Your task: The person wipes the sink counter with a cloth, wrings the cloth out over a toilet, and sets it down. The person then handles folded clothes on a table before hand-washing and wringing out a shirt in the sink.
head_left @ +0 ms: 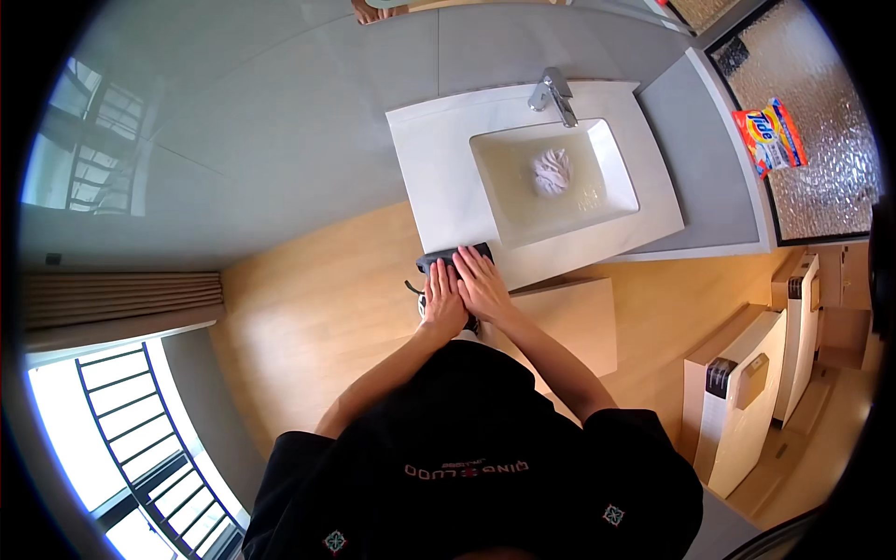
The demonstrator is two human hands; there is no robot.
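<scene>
Both hands lie side by side on a dark folded item (437, 257), perhaps cloth or a pouch, at the front left corner of the white washbasin counter (444, 175). My left hand (442, 297) presses on it with straight fingers, and a thin black cord sticks out beside it. Next to it, my right hand (479, 283) rests flat on the item's right part. Neither hand's fingers are wrapped around it. In the counter, the sink basin (620, 168) holds cloudy water with a crumpled pale cloth (552, 171) in it. A chrome faucet (553, 96) stands behind the basin.
A Tide detergent bag (770, 138) lies on the ledge by textured glass at the right. Large flat cardboard boxes (745, 406) stand on the lower right. A barred window (133, 434) and a curtain (122, 301) are at the left. A grey wall (280, 126) rises behind the counter.
</scene>
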